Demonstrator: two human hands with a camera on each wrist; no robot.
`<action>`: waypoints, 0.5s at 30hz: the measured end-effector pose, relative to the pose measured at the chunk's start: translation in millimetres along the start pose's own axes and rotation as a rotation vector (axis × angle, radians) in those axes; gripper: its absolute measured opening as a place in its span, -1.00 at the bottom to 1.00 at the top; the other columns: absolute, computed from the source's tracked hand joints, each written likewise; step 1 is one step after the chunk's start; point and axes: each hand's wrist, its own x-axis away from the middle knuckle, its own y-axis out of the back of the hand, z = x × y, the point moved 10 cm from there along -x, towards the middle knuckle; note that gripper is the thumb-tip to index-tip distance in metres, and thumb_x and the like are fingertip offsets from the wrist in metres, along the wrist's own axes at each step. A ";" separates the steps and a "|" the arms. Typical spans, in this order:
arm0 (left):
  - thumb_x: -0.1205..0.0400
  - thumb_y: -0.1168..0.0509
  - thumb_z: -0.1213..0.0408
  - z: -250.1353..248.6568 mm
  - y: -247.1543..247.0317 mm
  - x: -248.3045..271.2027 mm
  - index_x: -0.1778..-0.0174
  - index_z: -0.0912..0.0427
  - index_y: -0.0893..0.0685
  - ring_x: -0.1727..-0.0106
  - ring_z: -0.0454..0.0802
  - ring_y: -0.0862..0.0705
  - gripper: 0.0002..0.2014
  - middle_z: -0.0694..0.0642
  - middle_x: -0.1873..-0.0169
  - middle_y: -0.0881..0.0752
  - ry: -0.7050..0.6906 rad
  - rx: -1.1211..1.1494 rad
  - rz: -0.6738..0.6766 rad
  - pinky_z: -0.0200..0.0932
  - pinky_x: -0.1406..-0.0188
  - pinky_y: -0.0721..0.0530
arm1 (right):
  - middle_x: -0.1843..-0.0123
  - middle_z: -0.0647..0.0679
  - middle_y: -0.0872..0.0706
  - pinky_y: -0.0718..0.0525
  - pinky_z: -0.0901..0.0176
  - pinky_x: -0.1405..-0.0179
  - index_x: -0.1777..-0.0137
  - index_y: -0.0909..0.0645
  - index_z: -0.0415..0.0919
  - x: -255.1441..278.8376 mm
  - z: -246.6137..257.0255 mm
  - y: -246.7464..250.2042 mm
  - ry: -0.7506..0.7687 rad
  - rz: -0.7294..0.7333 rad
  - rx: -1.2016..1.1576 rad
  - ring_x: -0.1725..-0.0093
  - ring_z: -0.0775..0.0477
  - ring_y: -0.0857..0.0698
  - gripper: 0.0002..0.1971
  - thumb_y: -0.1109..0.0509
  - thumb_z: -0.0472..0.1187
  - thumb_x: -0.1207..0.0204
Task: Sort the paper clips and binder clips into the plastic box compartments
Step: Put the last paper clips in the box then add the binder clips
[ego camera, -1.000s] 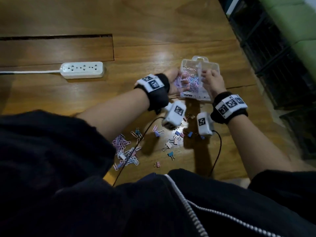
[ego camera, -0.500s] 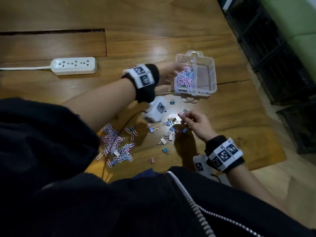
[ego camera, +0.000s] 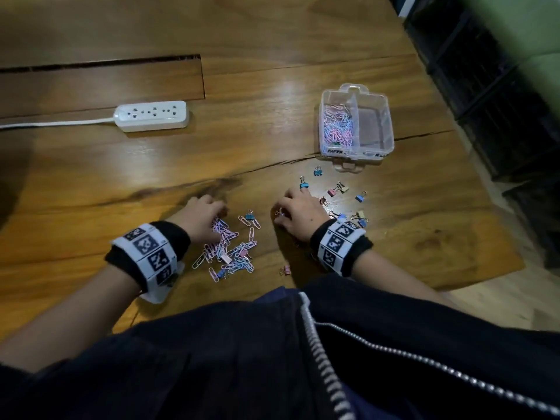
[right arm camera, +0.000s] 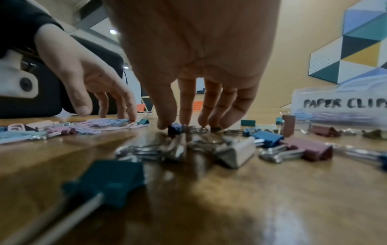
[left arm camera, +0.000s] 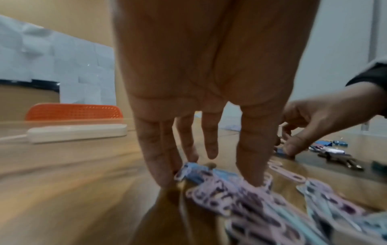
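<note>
The clear plastic box [ego camera: 391, 137] stands on the wooden table, far right of my hands. Its left compartment holds pink and blue paper clips [ego camera: 337, 128]; the right compartment looks bare. My left hand [ego camera: 218, 218] [left arm camera: 205, 175] touches the far end of a loose paper clip pile [ego camera: 230, 253] [left arm camera: 240, 192] with straight fingertips. Among scattered binder clips [ego camera: 336, 189] [right arm camera: 270, 137], my right hand [ego camera: 285, 209] [right arm camera: 178, 126] pinches a small blue binder clip [right arm camera: 177, 129] between thumb and forefinger.
A white power strip [ego camera: 151, 116] [left arm camera: 77, 132] with its cord lies at the far left. The table edge [ego camera: 497, 225] runs down the right, with dark shelving beyond. An orange basket [left arm camera: 73, 111] stands behind the strip.
Both hands have let go of the box, which now rests on the table. The right hand dropped to the binder clips first; the left then moved back to the paper clip pile.
</note>
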 end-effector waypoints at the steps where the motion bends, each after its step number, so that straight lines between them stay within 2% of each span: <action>1: -0.51 -0.38 0.20 3.6 -5.3 0.8 -0.49 0.10 -0.35 -0.41 0.11 -0.39 -0.39 0.17 -0.43 -0.39 0.002 0.023 0.000 -0.05 -0.37 -0.45 | -0.26 -0.11 -0.49 -0.42 0.10 -0.24 -0.25 -0.53 -0.17 -1.4 -0.8 -1.3 -0.004 0.012 -0.005 -0.26 -0.09 -0.42 -0.69 -0.29 -0.13 -0.53; 5: -0.57 -0.29 0.07 2.9 -6.3 -1.7 -0.50 0.08 -0.34 -0.36 0.10 -0.44 -0.43 0.17 -0.38 -0.46 -0.037 0.109 -0.088 0.00 -0.38 -0.50 | -0.16 -0.11 -0.53 -0.45 0.12 -0.22 -0.17 -0.55 -0.22 0.3 -9.0 1.4 -0.033 0.017 0.005 -0.21 -0.10 -0.49 -0.76 -0.29 -0.25 -0.52; 8: -0.57 -0.25 -0.03 -13.3 0.5 -10.0 -0.45 0.06 -0.41 -0.31 0.09 -0.50 -0.47 0.13 -0.30 -0.56 -0.071 0.085 -0.150 0.05 -0.33 -0.53 | -0.14 -0.12 -0.55 -0.47 0.04 -0.21 -0.13 -0.55 -0.20 2.6 -12.9 1.7 -0.058 0.058 0.048 -0.17 -0.12 -0.52 -0.78 -0.30 -0.17 -0.52; 11: -0.56 -0.22 -0.12 -32.3 11.7 -20.2 -0.26 0.03 -0.55 -0.24 0.08 -0.55 -0.57 0.08 -0.18 -0.66 -0.085 -0.030 -0.216 0.01 -0.27 -0.50 | -0.14 -0.14 -0.56 -0.41 -0.05 -0.24 -0.11 -0.51 -0.18 2.2 -11.5 -5.1 -0.054 0.104 0.153 -0.19 -0.15 -0.50 -0.76 -0.26 -0.08 -0.53; 13: -0.59 -0.22 -0.04 -41.2 17.2 -26.5 -0.17 0.07 -0.60 -0.21 0.07 -0.58 -0.66 0.08 -0.13 -0.70 -0.084 -0.039 -0.221 -0.01 -0.26 -0.46 | -0.18 -0.15 -0.54 -0.37 -0.08 -0.28 -0.13 -0.50 -0.19 1.8 -11.9 -7.7 -0.060 0.109 0.191 -0.23 -0.16 -0.46 -0.74 -0.25 -0.07 -0.54; 15: -0.63 -0.23 0.11 -45.4 23.3 -30.5 -0.16 0.11 -0.61 -0.19 0.07 -0.61 -0.75 0.10 -0.14 -0.70 -0.104 0.070 -0.234 -0.01 -0.27 -0.51 | -0.21 -0.15 -0.50 -0.35 -0.10 -0.31 -0.14 -0.51 -0.21 2.3 -12.7 -7.3 -0.056 0.095 0.189 -0.27 -0.16 -0.41 -0.74 -0.26 -0.08 -0.53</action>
